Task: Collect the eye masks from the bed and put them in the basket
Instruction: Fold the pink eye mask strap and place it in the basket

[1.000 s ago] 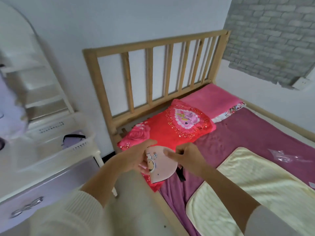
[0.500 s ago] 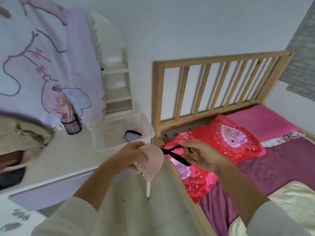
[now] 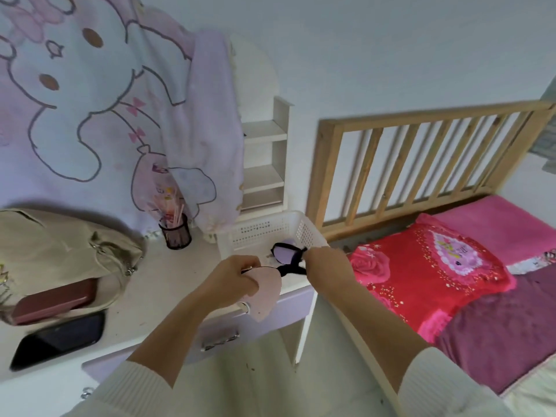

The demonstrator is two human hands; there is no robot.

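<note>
A pink eye mask point(image 3: 266, 291) hangs folded from my left hand point(image 3: 233, 279), which grips its upper edge just in front of the white basket point(image 3: 261, 233). My right hand point(image 3: 326, 264) pinches the mask's black strap point(image 3: 293, 267), pulled taut between both hands over the basket's near rim. Inside the basket lies a lilac eye mask point(image 3: 284, 254) with a black border, partly hidden by the strap. The basket stands on the white desk point(image 3: 156, 284) beside the bed point(image 3: 496, 320).
A beige bag point(image 3: 60, 251), a dark red case point(image 3: 54, 300), a black phone point(image 3: 60, 338) and a mesh pen cup point(image 3: 176, 233) sit on the desk. A cartoon blanket point(image 3: 105, 109) hangs behind. The wooden headboard point(image 3: 421, 158) and red pillow point(image 3: 427, 266) are to the right.
My view has swung left from the bed to the desk. Both hands carried the pink mask from above the pillow to the basket's front, and my right hand drew the strap out.
</note>
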